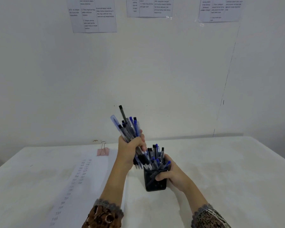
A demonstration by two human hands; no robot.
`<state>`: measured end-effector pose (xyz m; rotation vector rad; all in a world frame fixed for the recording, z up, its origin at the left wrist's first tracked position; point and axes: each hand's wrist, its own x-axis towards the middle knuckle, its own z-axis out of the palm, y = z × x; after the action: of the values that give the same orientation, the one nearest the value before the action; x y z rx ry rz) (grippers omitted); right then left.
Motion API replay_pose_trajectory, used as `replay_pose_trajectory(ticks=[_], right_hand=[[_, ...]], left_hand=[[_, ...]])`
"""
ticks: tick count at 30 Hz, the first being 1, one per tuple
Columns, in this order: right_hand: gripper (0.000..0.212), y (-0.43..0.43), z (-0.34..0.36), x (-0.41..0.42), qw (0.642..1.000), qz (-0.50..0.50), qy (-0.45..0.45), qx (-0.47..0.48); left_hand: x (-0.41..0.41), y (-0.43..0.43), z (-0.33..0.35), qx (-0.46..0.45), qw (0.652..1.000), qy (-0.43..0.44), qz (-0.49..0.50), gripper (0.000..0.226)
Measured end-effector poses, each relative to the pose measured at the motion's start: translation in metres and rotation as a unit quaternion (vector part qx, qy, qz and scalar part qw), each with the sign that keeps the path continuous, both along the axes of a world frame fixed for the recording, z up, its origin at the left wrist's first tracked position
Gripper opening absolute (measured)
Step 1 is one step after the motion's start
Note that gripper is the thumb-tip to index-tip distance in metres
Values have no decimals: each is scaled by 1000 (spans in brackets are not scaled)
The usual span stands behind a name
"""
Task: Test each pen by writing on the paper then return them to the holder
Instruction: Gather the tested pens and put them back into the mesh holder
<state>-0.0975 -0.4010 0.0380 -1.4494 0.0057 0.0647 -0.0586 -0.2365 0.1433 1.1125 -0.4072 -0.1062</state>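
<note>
Black mesh holder (153, 185) sits inside the curled fingers of the right hand (171, 173) while the left hand (130, 148) clamps a pen bundle (127, 129) in its fist just above them, seemingly the return step, needing the tips steered down into the holder's mouth.

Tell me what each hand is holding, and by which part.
The left hand grips a bundle of blue and black pens around their middles. The right hand grips the black mesh pen holder by its side wall, below the rim.
</note>
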Motion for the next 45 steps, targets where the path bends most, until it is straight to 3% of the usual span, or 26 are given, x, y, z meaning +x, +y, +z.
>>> replay_pose_trajectory(ticks=[2,8,20,23,28,30,36,41,45], right_hand=[[85,1,-2,1,1000,2,0,11],[83,0,-3,3,1000,11,-7,26],[86,5,4,1,999,12,1,47],[86,4,3,0,999,14,4,34],[83,3,2,-1,1000,10,0,24],[81,3,3,-1,1000,11,-5,21],[76,2,3,-3,1000,5,-5,16],[81,1,3,-2,1000,4,1,1],[82,2,2,-1,1000,3,5,9]], left_hand=[[-7,6,-2,-2,998,-1,-65,25],[-17,-10,-16,163,977,-53,-128,17],[12,-36,-5,98,992,-81,26,12],[10,-37,-12,126,986,-95,51,5],[-5,-32,-29,257,946,-184,75,21],[-13,-33,-35,264,936,-210,100,27],[-21,-41,-47,231,939,-140,214,28],[-26,-45,-50,307,899,-121,286,20],[-30,-40,-42,337,913,-36,225,34]])
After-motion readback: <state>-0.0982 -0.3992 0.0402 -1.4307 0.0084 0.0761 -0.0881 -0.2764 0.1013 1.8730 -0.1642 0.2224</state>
